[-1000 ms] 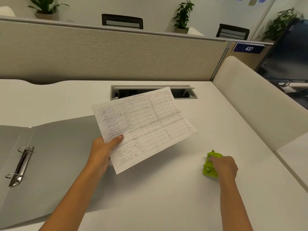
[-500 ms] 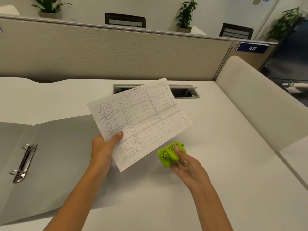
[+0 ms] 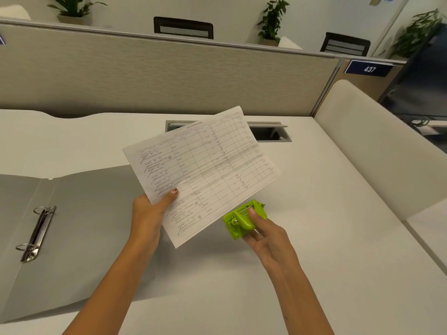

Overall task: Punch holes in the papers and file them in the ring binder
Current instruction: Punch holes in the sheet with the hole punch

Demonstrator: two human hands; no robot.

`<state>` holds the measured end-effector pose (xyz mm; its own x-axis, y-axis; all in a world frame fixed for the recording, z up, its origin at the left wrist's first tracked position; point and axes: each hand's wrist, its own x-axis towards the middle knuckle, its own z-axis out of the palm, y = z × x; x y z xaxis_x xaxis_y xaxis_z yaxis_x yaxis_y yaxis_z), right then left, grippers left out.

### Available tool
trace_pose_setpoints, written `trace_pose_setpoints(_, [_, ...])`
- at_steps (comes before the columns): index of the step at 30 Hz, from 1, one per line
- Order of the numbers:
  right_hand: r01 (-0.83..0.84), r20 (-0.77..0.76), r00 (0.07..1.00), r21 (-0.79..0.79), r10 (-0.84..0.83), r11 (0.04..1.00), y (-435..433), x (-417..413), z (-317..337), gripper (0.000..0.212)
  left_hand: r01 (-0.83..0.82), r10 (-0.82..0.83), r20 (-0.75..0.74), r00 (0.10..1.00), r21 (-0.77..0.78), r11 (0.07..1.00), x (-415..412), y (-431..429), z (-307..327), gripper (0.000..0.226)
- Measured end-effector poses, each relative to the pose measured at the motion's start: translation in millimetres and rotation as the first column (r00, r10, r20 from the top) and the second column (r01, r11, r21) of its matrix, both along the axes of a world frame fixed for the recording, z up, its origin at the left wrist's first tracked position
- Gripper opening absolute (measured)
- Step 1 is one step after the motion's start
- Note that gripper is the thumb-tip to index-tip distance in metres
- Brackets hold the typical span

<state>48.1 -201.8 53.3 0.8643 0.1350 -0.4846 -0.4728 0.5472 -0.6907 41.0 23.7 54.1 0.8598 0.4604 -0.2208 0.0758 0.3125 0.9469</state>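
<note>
Plainly the punching step is in hand, with no hole made yet. Widest is the white bench (image 3: 326, 250), and on its left side lies the grey ring binder (image 3: 92, 226), spread open, its two metal rings (image 3: 36, 234) bare of any sheet. Whether they are sprung open I cannot tell.

Above the middle of the bench the paper (image 3: 208, 170), a printed table with pen ticks, is held up tilted. The left grip (image 3: 147, 213) pinches its near-left edge, thumb on top. Just beside the sheet's lower right edge is the lime-green hole punch (image 3: 243, 221), lifted off the bench, with the right grip (image 3: 266, 239) wrapped round it and the thumb on its lever.

By my reckoning the next move needs one edge of the sheet slid squarely into the punch's slot before the lever is squeezed; only then can the holes meet the rings.

Smallest comes the writing. A blue plate (image 3: 369, 68) on the partition reads "437". The sheet's heading ends in "ENTERPRISES"; its rows are too fine to read surely.
</note>
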Motion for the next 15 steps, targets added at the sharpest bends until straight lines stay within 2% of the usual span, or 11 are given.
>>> trace_pose_setpoints(9, [0.035, -0.037, 0.999, -0.036, -0.036, 0.999, 2.9, 2.1, 0.3, 0.038, -0.013, 0.013, -0.007, 1.000, -0.004, 1.000, -2.0, 3.1, 1.6, 0.021])
trace_pose_setpoints(15, [0.047, -0.025, 0.999, -0.004, -0.047, 0.999, 3.0, 3.6, 1.7, 0.035, -0.014, 0.014, -0.030, 0.999, 0.012, 1.000, -2.6, 1.9, 0.0, 0.019])
